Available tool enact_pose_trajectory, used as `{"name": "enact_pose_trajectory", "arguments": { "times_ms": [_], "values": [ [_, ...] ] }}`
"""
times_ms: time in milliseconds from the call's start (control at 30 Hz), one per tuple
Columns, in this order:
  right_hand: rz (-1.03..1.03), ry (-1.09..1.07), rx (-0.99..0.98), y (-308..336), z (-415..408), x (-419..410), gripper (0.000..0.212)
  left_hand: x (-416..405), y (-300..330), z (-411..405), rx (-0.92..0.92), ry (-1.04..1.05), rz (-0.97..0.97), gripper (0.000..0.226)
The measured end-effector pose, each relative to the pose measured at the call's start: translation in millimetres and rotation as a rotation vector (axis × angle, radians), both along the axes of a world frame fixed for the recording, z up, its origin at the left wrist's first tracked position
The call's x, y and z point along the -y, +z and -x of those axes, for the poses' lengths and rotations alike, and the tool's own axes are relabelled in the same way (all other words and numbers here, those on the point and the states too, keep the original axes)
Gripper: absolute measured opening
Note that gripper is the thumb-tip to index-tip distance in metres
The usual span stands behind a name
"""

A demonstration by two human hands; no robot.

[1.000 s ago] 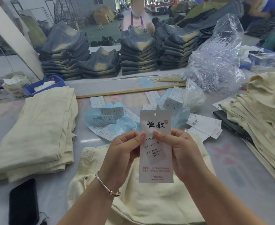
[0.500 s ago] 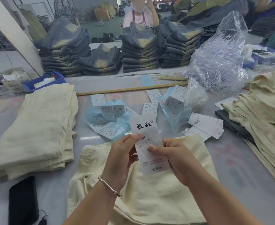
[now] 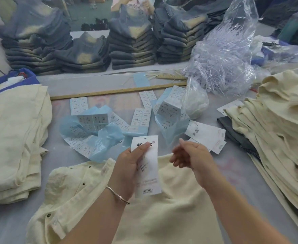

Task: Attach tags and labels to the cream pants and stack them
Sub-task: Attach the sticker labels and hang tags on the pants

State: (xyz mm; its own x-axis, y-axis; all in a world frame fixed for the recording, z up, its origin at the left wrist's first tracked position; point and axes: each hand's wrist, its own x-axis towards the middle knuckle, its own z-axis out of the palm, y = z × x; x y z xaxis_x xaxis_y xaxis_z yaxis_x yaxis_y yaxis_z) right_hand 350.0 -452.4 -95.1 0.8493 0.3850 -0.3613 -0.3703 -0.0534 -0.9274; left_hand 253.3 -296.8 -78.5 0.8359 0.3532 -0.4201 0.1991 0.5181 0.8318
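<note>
- A folded stack of cream pants (image 3: 12,138) lies at your left; whether they are tagged, you cannot tell.
- Your left hand (image 3: 129,166) pinches the hang tag (image 3: 147,166) above the cream pants (image 3: 171,208) lying on the surface (image 3: 232,166), not yet attached.
- Your right hand (image 3: 191,155) is loosely curled, holding nothing.
- The clear bag (image 3: 224,55) holds plastic fasteners; a pile (image 3: 276,129) waits right.

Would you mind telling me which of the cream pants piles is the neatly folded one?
The stack at the left: its pants lie flat and squared. The pile at the right is loosely heaped, and the single pair in front lies spread out.
</note>
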Motion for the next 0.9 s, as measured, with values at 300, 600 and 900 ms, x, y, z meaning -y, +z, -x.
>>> {"name": "enact_pose_trajectory", "arguments": {
  "times_ms": [300,600,900],
  "values": [
    [0.448,-0.056,0.131,-62,-150,-26,0.041,15,-28,-40,-0.157,0.005,-0.037,0.022],
    [0.653,-0.002,0.524,-83,-184,-32,0.036,-4,-37,-51,-0.170,0.090,-0.053,0.019],
    [0.836,0.068,0.905,-89,-184,-11,0.009,1,-45,-51,-0.171,0.078,-0.018,0.021]
  ]
}}
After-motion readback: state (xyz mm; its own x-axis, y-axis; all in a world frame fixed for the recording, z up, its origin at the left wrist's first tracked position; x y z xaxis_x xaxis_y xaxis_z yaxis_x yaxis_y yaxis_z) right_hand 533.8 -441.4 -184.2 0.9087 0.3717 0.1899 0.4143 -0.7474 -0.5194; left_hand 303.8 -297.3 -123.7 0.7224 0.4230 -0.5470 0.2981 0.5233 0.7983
